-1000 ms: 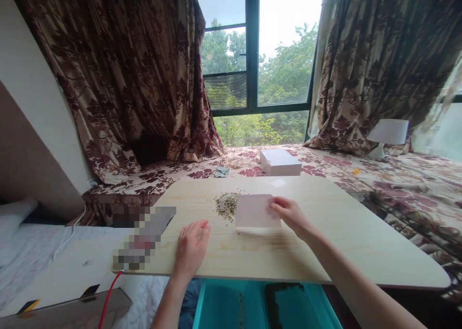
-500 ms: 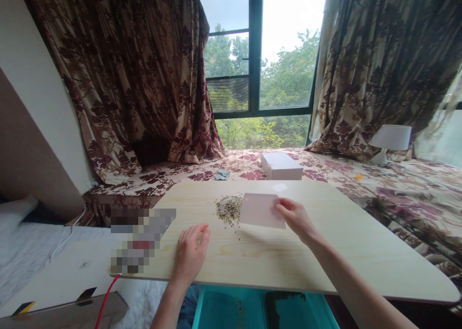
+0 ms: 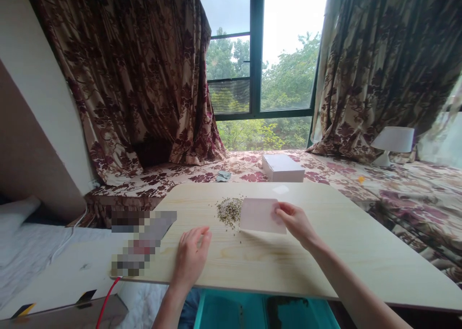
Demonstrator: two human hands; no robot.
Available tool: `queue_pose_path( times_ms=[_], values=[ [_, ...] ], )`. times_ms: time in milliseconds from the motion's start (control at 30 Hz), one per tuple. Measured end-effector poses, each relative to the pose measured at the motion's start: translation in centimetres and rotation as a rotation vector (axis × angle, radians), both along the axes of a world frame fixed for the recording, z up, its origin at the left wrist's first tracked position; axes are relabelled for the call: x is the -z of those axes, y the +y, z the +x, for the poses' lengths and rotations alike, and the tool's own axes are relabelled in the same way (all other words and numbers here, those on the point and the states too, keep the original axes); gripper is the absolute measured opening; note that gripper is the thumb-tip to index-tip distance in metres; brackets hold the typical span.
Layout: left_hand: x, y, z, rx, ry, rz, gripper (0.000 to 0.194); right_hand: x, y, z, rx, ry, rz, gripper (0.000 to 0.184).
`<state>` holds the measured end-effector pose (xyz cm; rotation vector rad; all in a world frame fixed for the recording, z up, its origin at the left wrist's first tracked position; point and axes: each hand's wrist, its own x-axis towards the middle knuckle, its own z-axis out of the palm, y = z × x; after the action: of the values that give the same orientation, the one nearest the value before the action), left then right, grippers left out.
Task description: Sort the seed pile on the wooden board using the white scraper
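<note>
My right hand [image 3: 293,219] pinches the right edge of a thin, translucent white plastic sheet [image 3: 262,217]. The sheet is held tilted, its left edge right beside a scattered pile of small green beans and white grains [image 3: 230,212] on the pale wooden table [image 3: 274,266]. A few beans lie loose around the pile. Nearer to me and left of the pile, my left hand [image 3: 193,252] is at the tabletop, holding nothing, fingers loosely stretched and thumb apart. Under the table's front edge shows a teal bin [image 3: 220,309] with two compartments; dark contents are in the right one.
A pixelated item [image 3: 144,244] occupies the table's left end, with a red cable [image 3: 107,297] hanging by it. Behind the table, a white box [image 3: 283,167] and a grey-green cloth [image 3: 223,176] lie on the patterned window seat. A white lamp [image 3: 392,141] stands at right.
The view has shifted slightly, so everything sits a little lower in the picture. The plastic sheet has tilted a little in my right hand beside the pile. My left hand is nearly still.
</note>
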<state>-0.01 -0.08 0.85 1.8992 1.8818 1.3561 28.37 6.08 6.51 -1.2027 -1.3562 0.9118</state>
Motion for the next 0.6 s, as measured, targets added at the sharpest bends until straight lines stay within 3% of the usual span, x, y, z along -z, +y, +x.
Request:
queue_pose_path(
  times_ms=[600],
  values=[
    [0.1,0.0,0.0,0.002,0.000,0.019,0.034,0.9,0.7,-1.4,-0.082,0.026,0.001,0.023]
  ],
)
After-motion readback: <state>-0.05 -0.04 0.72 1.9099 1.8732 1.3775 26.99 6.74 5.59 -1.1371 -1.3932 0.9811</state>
